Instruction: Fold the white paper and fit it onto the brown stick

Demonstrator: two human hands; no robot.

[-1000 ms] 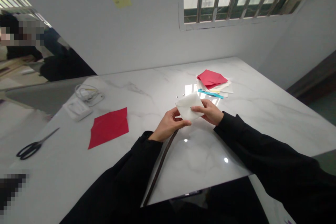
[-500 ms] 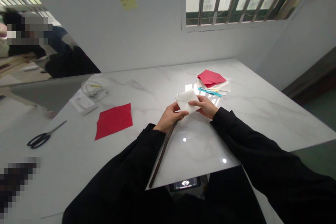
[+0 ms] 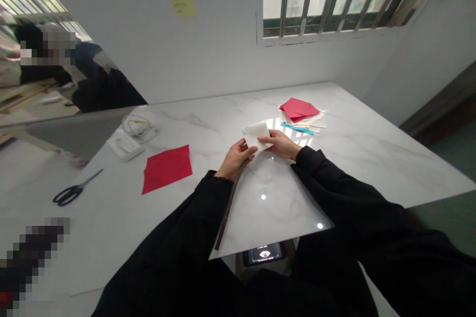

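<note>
One white sheet (image 3: 255, 131), two grips (image 3: 235, 158) (image 3: 283, 144)

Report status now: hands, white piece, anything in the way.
Left hand and right hand both gripping. White piece between them, looks folded. Dark strip close by left hand, not covering the piece; red sheet farther left.
</note>
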